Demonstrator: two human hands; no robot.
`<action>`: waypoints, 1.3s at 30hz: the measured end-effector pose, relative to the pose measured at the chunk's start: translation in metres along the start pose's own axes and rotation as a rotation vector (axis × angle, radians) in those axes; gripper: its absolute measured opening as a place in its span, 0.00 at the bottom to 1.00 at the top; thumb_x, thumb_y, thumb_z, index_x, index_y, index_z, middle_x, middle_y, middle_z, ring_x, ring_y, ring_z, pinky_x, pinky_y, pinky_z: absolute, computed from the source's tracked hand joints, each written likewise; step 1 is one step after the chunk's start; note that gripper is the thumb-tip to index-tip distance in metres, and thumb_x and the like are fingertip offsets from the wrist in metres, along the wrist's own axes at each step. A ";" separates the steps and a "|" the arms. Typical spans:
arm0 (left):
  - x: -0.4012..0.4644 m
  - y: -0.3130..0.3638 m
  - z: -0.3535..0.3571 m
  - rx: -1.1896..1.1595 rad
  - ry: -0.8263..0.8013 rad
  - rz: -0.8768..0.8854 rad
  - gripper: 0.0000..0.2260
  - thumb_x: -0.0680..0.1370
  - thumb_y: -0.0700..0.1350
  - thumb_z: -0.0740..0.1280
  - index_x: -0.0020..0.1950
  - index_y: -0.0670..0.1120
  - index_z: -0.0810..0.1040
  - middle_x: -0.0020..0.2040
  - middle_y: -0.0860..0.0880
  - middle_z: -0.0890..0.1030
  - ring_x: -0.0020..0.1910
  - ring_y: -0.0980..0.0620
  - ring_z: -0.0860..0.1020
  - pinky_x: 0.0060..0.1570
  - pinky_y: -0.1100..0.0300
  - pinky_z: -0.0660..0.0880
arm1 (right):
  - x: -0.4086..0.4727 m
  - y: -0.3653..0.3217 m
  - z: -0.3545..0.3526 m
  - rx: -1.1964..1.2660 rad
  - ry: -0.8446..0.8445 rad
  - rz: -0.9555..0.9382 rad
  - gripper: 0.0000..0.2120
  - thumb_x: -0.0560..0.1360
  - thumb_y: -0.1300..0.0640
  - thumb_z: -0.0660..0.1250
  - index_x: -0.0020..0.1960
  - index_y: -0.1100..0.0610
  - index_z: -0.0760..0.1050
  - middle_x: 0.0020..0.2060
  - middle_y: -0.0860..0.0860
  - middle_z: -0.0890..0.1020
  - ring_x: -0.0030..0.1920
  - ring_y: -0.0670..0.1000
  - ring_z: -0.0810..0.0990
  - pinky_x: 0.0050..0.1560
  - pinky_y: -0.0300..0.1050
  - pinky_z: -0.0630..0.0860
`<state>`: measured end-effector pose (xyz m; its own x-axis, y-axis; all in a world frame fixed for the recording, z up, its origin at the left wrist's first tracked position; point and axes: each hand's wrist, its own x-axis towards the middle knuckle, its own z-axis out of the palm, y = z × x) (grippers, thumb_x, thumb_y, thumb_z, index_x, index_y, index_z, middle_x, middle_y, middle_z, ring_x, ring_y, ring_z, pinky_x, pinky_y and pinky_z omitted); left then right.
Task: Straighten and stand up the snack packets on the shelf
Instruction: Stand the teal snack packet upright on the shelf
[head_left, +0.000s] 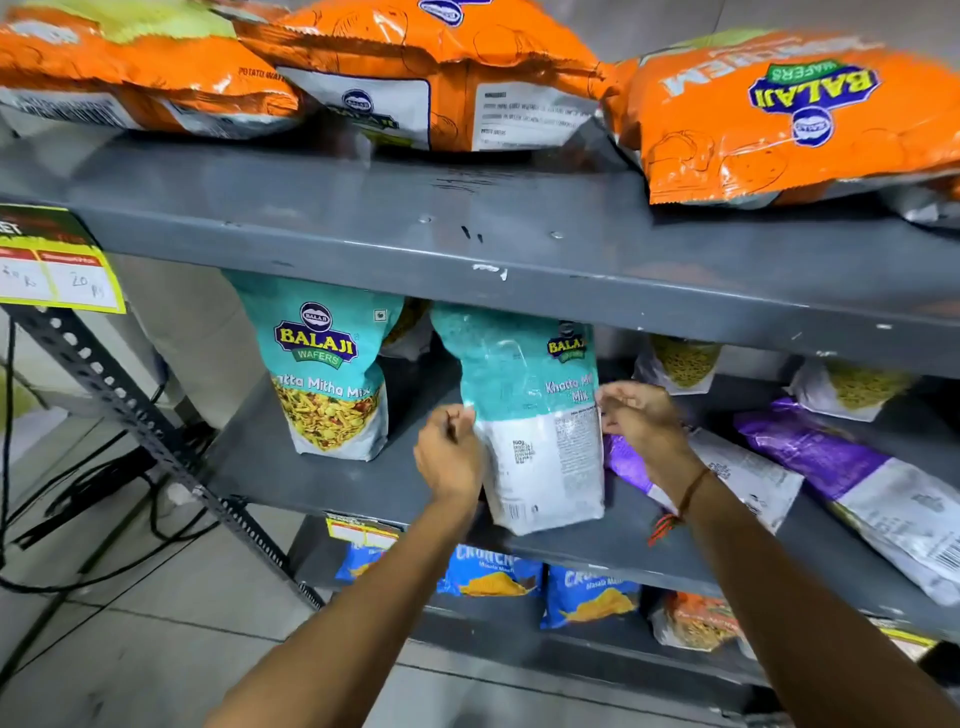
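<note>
Yellow price tag (57, 262) on shelf edge (handwriting blurred); black cables (78, 519) trailing over tiled floor (156, 649).

On the middle shelf (322, 483), bare grey board lies open between the upright teal packet (332, 374) on the left and the teal packet (540, 415) near the front edge; the left hand (449, 457) sits in that gap. More open board runs along the near edge left of both. Overhead, the upper shelf's front lip (519, 260) hangs low over the packet tops, leaving little headroom. To the right, the right hand (641, 421) is wedged between the near teal packet and the purple packets (810, 457) lying flat, which cover most of the right side. Yellow packets (685, 364) block the far right. A slotted diagonal brace (145, 421) crosses the left approach.
</note>
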<state>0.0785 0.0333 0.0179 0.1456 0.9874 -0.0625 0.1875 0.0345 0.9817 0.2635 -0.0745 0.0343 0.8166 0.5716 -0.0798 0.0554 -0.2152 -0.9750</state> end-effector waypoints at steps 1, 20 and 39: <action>0.006 0.007 0.001 0.018 -0.005 0.079 0.06 0.78 0.43 0.66 0.40 0.48 0.78 0.40 0.43 0.83 0.40 0.47 0.77 0.41 0.57 0.68 | -0.004 -0.004 -0.001 0.051 0.038 -0.038 0.06 0.76 0.66 0.65 0.44 0.60 0.79 0.33 0.51 0.80 0.23 0.38 0.75 0.27 0.30 0.75; 0.046 -0.012 -0.006 0.255 -0.240 0.315 0.06 0.77 0.46 0.69 0.51 0.47 0.84 0.47 0.48 0.87 0.45 0.50 0.84 0.48 0.56 0.79 | -0.039 0.032 0.004 -0.185 0.201 -0.200 0.08 0.75 0.58 0.68 0.53 0.56 0.80 0.47 0.54 0.86 0.48 0.54 0.85 0.52 0.49 0.81; -0.070 -0.057 -0.022 0.131 -0.259 0.459 0.03 0.77 0.49 0.68 0.45 0.51 0.79 0.39 0.55 0.84 0.38 0.55 0.81 0.40 0.54 0.78 | -0.120 0.044 0.053 0.110 -0.019 -0.171 0.39 0.59 0.38 0.78 0.65 0.31 0.63 0.66 0.41 0.70 0.64 0.37 0.73 0.58 0.32 0.75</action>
<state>0.0361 -0.0348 -0.0294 0.4727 0.8254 0.3087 0.1653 -0.4271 0.8890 0.1377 -0.1100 -0.0099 0.7895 0.6077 0.0857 0.1281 -0.0266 -0.9914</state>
